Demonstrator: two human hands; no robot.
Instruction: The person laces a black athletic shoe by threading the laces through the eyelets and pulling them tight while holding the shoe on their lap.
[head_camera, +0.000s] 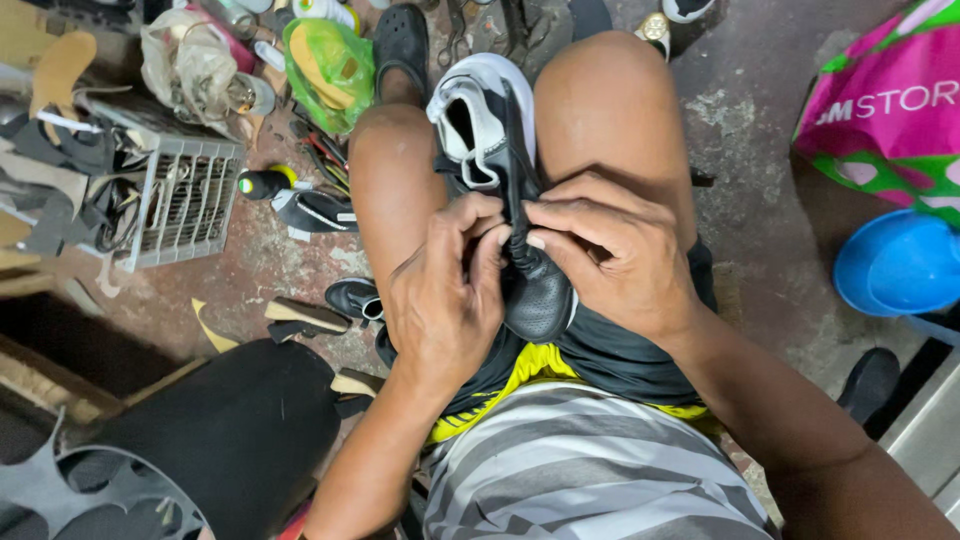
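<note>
The left hand (445, 290) was curled shut on the black shoe (520, 250), its fingertips pinching the dark upper near the heel edge. The right hand (610, 255) faced it from the other side, fingers bent and closed on the same stretch of leather, so that the two thumbs nearly met over the seam. The shoe lay in the person's lap between the bare knees, heel toward the body and toe pointing away, its white sole and lining showing at the far end. It rested against black shorts with a yellow band, above a grey striped shirt.

On the concrete floor (760, 200) to the left stood a white wire basket (185, 200) with dark straps hanging over it, and just beside it a green plastic bag (330, 65) holding a shoe sole. A loose black shoe (352, 298) lay near the left knee. To the right sat a blue plastic bowl (898, 265) below a pink and green bag (890, 110).
</note>
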